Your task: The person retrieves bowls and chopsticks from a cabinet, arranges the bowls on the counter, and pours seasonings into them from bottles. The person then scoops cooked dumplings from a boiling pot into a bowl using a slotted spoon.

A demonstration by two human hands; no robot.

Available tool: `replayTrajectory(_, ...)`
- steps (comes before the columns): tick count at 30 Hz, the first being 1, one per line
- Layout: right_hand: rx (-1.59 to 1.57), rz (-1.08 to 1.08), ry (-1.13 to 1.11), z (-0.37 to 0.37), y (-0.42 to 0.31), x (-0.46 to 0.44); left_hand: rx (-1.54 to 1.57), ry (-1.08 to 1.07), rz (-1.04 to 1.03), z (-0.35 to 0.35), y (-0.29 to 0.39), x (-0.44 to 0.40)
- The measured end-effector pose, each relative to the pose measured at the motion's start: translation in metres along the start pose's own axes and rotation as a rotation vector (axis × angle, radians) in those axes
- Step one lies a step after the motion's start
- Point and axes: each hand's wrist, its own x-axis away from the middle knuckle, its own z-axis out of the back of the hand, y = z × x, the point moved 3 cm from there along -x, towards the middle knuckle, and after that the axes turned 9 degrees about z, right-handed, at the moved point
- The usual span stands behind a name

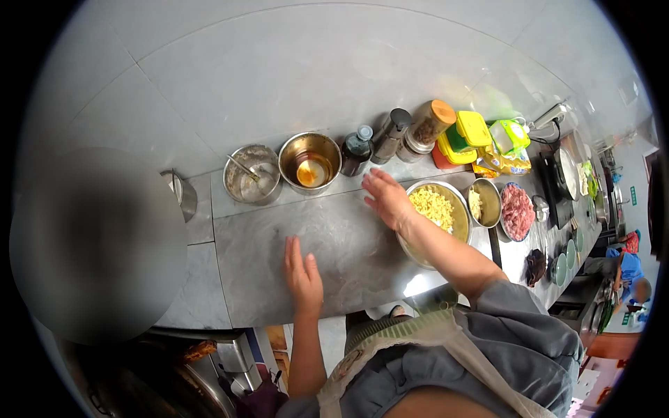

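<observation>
My left hand [304, 277] is over the grey counter [272, 233], fingers stretched out and holding nothing. To its right my right hand [387, 200] is raised with its fingers apart, also empty, beside a large metal bowl [460, 233] of yellow chopped food [432, 207]. My right forearm crosses the near part of that bowl. Against the wall stand a metal pot [293, 148] with brownish liquid and a whitish-coated bowl [252, 192] with a spoon in it. A dark bottle [357, 150] is just behind my right hand.
Jars [431, 124], a yellow-lidded box [472, 130] and packets line the wall. Farther right are a small metal bowl [490, 203], a bowl of minced meat [518, 212] and green bowls [559, 269]. A person in blue [633, 268] is at the far right. A blurred round shape covers the left.
</observation>
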Motion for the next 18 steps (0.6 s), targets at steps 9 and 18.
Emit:
replayTrajectory(9, 0.377, 0.492, 0.15, -0.014, 0.017, -0.07, 0.079, -0.141, 0.169, -0.009, -0.04, 0.061)
replayTrajectory(18, 0.723, 0.637, 0.321, -0.019, 0.01, -0.066, 0.184, -0.212, 0.208, -0.017, -0.023, 0.05)
